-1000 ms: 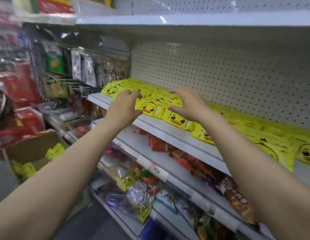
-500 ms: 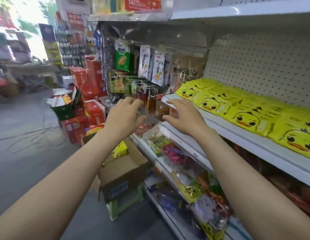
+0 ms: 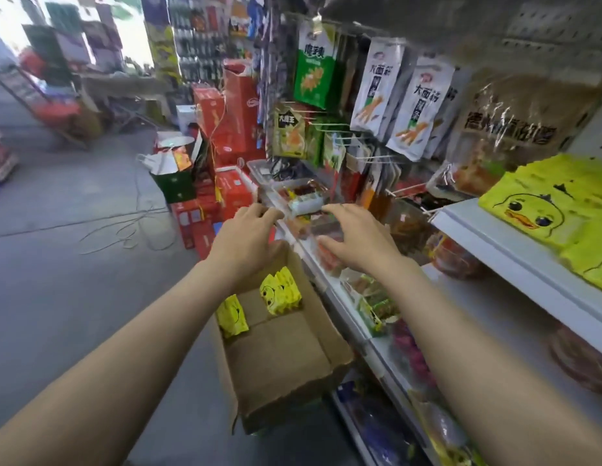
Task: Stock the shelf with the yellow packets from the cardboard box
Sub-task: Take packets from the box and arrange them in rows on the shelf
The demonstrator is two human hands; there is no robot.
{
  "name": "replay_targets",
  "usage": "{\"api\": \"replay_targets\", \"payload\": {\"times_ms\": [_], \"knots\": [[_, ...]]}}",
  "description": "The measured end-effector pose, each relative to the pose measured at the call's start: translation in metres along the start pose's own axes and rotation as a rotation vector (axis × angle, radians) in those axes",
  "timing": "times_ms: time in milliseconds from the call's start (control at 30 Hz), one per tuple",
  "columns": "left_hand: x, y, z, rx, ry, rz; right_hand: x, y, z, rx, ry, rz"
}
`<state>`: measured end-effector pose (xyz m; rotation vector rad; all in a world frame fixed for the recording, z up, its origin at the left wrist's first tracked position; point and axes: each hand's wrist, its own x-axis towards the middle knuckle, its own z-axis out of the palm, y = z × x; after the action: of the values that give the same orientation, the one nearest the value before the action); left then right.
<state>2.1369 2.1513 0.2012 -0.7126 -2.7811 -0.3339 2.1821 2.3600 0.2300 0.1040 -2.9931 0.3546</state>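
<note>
Both my hands out, empty: left hand (image 3: 244, 238) and right hand (image 3: 355, 238), each grip loose, hovering above the cardboard box (image 3: 286, 361). Yellow packets (image 3: 280, 290) in its far end, perhaps five. More stacked on shelf (image 3: 515, 253), right.

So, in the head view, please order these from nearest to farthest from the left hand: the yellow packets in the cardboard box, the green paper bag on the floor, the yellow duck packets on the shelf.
1. Yellow packets in the cardboard box: just below the left hand.
2. Green paper bag: on the floor, ahead and to its left.
3. Yellow duck packets on the shelf: far right, beyond the right hand.
</note>
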Motion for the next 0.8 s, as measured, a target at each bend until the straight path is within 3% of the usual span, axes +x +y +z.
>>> {"api": "replay_targets", "payload": {"times_ms": [167, 367, 633, 800], "knots": [[0.046, -0.064, 0.056, -0.070, -0.140, -0.086, 0.085, 0.006, 0.070, 0.003, -0.140, 0.026], [0.093, -0.148, 0.156, -0.085, -0.490, -0.084, 0.152, 0.014, 0.182, 0.136, -0.351, 0.143], [0.153, -0.247, 0.324, -0.184, -0.959, 0.041, 0.210, 0.036, 0.350, 0.234, -0.612, 0.485], [0.163, -0.280, 0.410, -0.255, -1.169, 0.096, 0.233, 0.048, 0.435, 0.298, -0.674, 0.692]]}}
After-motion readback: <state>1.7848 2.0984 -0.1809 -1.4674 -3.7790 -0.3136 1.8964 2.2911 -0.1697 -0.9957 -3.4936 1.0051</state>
